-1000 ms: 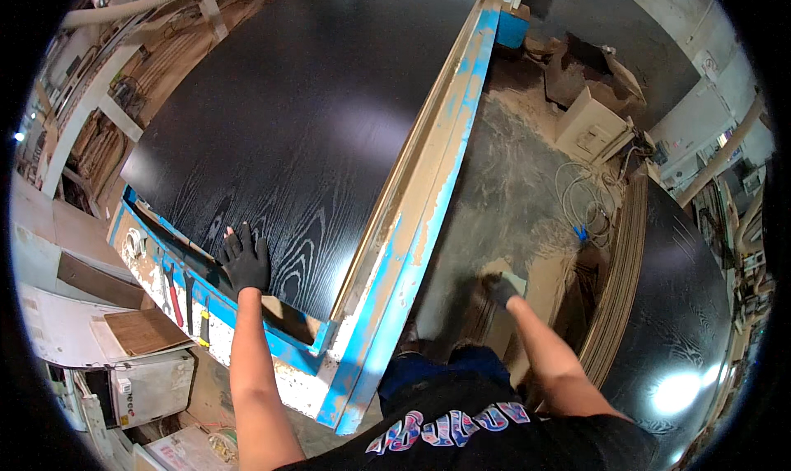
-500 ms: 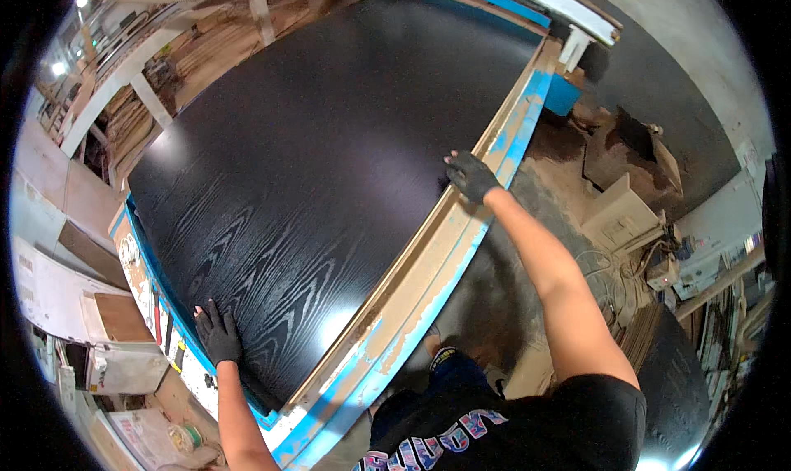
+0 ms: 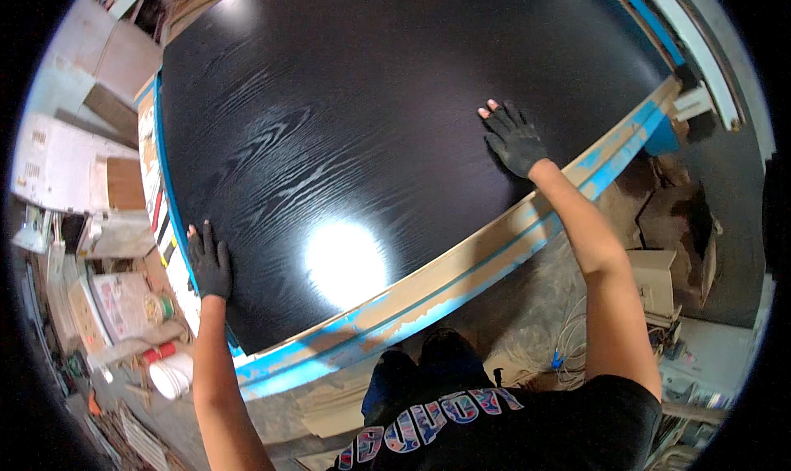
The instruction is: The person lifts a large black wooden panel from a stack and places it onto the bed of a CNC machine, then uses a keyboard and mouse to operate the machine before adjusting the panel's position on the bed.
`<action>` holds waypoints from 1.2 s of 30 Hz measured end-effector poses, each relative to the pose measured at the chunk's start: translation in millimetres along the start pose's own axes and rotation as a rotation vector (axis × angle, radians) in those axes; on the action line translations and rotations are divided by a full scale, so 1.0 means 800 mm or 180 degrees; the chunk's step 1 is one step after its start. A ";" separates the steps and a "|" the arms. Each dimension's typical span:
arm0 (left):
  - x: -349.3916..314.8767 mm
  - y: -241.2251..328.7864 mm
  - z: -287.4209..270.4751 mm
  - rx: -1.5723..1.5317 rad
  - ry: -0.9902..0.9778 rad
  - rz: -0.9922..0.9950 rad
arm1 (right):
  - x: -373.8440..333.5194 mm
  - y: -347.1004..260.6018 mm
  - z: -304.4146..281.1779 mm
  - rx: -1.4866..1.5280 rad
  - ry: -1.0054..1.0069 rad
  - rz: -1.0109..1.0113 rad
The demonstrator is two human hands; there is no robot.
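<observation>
My left hand (image 3: 209, 262) and right hand (image 3: 514, 138), fingers spread flat, pressed the black wood-grain panel (image 3: 371, 117) already lying on the blue-edged table (image 3: 461, 281), its final squaring seemingly left.

White tub (image 3: 175, 379), red can (image 3: 154, 354), far left

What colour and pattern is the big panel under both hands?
Black with a wood-grain texture, the panel shows best in the head view.
</observation>
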State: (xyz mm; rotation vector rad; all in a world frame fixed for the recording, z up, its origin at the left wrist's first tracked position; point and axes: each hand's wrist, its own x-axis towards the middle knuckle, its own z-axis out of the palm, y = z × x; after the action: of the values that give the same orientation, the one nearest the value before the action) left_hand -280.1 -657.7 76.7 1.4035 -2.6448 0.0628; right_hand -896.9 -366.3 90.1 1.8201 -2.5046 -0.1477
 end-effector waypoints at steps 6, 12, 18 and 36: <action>-0.006 0.004 0.001 0.0056 0.0160 -0.0179 | 0.000 -0.044 0.008 0.0100 0.0548 -0.0458; -0.002 0.048 0.004 0.0272 0.0261 -0.0439 | -0.007 -0.071 -0.004 -0.0007 0.0497 -0.0420; -0.015 0.066 -0.010 0.0212 0.0211 -0.0652 | 0.001 -0.127 -0.007 -0.0030 0.0630 -0.0681; -0.080 0.202 -0.034 -0.0245 0.0107 -0.0344 | -0.027 -0.331 -0.041 0.0530 0.0945 -0.1047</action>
State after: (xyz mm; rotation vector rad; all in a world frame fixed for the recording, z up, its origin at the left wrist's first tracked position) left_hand -375.4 -511.5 99.3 1.5036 -2.5113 -0.0270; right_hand -636.4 -428.5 96.4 2.1230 -2.0618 0.3081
